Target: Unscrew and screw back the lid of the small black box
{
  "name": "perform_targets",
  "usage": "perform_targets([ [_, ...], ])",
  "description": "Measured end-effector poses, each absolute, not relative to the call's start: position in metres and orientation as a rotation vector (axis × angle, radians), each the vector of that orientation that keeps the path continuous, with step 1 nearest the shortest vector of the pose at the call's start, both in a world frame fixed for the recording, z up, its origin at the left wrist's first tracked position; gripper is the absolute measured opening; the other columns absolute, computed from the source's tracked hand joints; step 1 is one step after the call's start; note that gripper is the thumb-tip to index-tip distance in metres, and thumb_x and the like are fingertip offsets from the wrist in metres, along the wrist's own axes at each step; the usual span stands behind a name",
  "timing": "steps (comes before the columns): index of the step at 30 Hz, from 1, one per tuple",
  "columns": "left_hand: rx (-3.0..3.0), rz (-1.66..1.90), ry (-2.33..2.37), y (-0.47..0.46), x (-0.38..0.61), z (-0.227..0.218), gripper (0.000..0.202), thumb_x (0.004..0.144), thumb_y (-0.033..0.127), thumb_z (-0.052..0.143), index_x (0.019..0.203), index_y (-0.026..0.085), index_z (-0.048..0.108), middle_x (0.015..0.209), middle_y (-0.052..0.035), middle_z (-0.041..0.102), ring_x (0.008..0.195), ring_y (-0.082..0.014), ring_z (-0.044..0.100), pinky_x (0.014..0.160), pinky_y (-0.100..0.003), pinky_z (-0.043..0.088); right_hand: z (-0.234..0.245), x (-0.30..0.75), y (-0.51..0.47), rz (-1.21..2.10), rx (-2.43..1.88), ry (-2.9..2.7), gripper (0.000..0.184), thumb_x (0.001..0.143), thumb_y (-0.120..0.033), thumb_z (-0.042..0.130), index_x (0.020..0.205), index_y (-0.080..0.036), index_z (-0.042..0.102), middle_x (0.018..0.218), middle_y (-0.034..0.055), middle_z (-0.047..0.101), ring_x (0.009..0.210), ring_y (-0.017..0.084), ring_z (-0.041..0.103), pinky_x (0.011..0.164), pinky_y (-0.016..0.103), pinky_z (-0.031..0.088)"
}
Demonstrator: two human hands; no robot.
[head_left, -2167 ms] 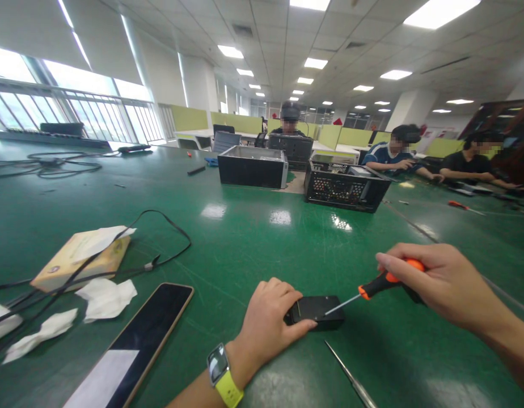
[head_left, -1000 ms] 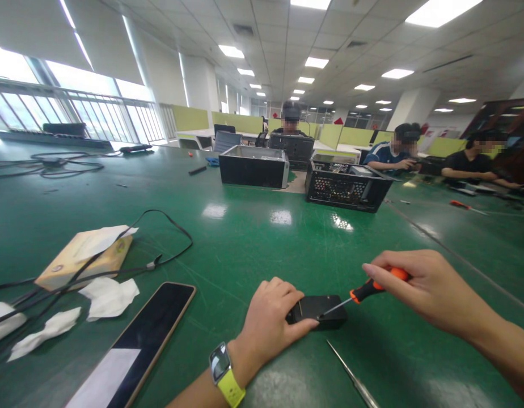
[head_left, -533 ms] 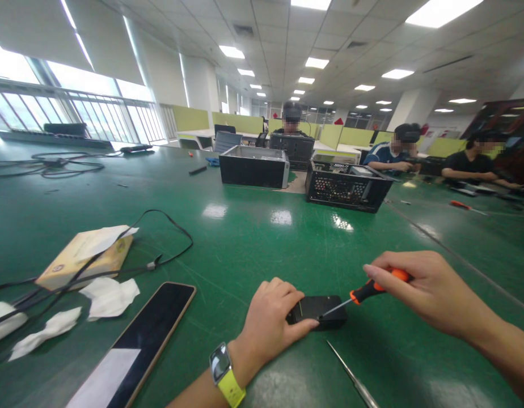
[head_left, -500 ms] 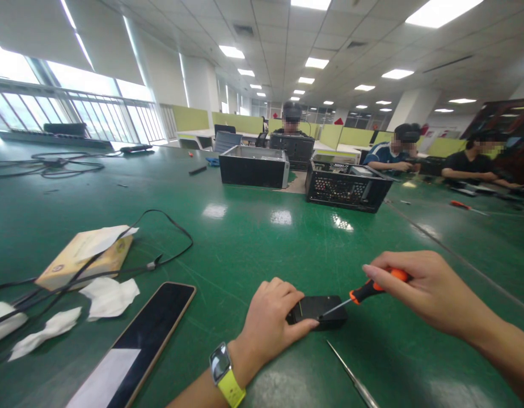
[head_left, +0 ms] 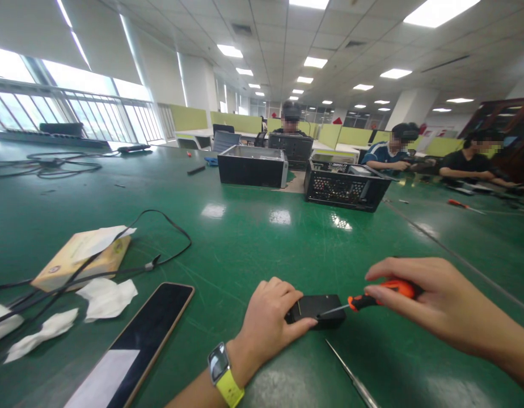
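Note:
My left hand (head_left: 273, 314) grips the left end of a small black rectangular box (head_left: 330, 316) lying on the green table (head_left: 228, 249). Its thumb runs along the near side and its fingers cover the far left corner, hiding that end. My right hand (head_left: 432, 309) holds an orange-and-black screwdriver (head_left: 396, 290) by the handle. The screwdriver's shaft slopes down to the left, and its tip meets the box top near my left thumb. Just in front of the box lies a thin metal pointed tool (head_left: 351, 374).
Left of my hands are a phone (head_left: 136, 340), crumpled tissues (head_left: 106, 297), a yellow tissue pack (head_left: 81, 258) and black cables (head_left: 177, 218). Computer cases (head_left: 253, 167) (head_left: 347, 184) stand farther back. Another screwdriver (head_left: 464, 205) lies at the right. Several people sit across the table.
The screwdriver handle has lowered and tilted flatter, and my right hand has moved slightly right, its fingers opened somewhat around the handle. My left hand and the box stay put.

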State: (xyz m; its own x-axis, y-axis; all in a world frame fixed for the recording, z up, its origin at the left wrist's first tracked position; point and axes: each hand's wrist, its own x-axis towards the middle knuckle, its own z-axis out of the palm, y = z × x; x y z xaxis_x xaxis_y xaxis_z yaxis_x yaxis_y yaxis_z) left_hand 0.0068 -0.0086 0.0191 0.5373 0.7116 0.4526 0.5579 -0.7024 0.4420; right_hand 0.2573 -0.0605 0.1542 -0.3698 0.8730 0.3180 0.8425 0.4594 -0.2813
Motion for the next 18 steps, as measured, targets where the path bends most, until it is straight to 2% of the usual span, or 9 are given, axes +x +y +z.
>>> perform_targets([
  [3,2.533,0.918,1.066,-0.008,0.007,0.019,0.033,0.078,0.045,0.077,0.099,0.019,0.071,0.093,-0.0057,0.07,0.087,-0.0259,0.06,0.073,-0.039,0.044,0.129,0.274,-0.066,-0.056,-1.532,-2.055,0.031,0.09,-0.048,0.056,0.082,-0.024,0.074,0.076,0.003,0.074,0.063,0.018,0.067,0.058,0.029,0.049],
  [6,2.538,0.941,1.057,-0.008,0.007,0.017,0.033,0.078,0.045,0.076,0.098,0.019,0.071,0.093,-0.006,0.07,0.087,-0.0258,0.06,0.074,-0.039,0.045,0.081,0.296,-0.075,-0.22,-1.693,-1.796,0.035,0.087,-0.054,0.058,0.092,-0.023,0.074,0.086,0.0052,0.076,0.072,0.023,0.07,0.063,0.033,0.053],
  [11,2.535,0.948,1.057,-0.007,0.008,0.017,0.033,0.08,0.044,0.075,0.099,0.018,0.07,0.094,-0.0068,0.07,0.087,-0.0262,0.059,0.074,-0.04,0.045,0.006,0.321,-0.094,-0.061,-1.889,-1.83,0.037,0.084,-0.056,0.059,0.097,-0.023,0.072,0.093,0.005,0.076,0.074,0.024,0.072,0.063,0.034,0.059],
  [15,2.554,0.942,1.052,-0.008,0.008,0.018,0.031,0.08,0.044,0.074,0.098,0.019,0.07,0.093,-0.0064,0.07,0.087,-0.026,0.06,0.074,-0.04,0.045,-0.004,0.309,-0.115,-0.21,-1.834,-1.778,0.041,0.081,-0.058,0.059,0.095,-0.021,0.071,0.099,0.0111,0.073,0.09,0.031,0.07,0.079,0.044,0.058],
  [16,2.56,0.942,1.051,-0.008,0.008,0.018,0.031,0.081,0.044,0.074,0.098,0.019,0.07,0.093,-0.0065,0.07,0.087,-0.026,0.06,0.074,-0.039,0.045,-0.002,0.301,-0.12,-0.223,-1.811,-1.788,0.039,0.08,-0.057,0.06,0.093,-0.022,0.071,0.098,0.0115,0.073,0.09,0.031,0.07,0.078,0.044,0.057],
  [18,2.568,0.949,1.047,-0.008,0.008,0.017,0.031,0.081,0.045,0.073,0.098,0.019,0.07,0.093,-0.0067,0.071,0.086,-0.0259,0.06,0.073,-0.039,0.045,0.004,0.283,-0.13,-0.082,-1.8,-1.927,0.033,0.077,-0.056,0.064,0.08,-0.024,0.07,0.082,0.0078,0.073,0.072,0.027,0.07,0.065,0.037,0.058],
])
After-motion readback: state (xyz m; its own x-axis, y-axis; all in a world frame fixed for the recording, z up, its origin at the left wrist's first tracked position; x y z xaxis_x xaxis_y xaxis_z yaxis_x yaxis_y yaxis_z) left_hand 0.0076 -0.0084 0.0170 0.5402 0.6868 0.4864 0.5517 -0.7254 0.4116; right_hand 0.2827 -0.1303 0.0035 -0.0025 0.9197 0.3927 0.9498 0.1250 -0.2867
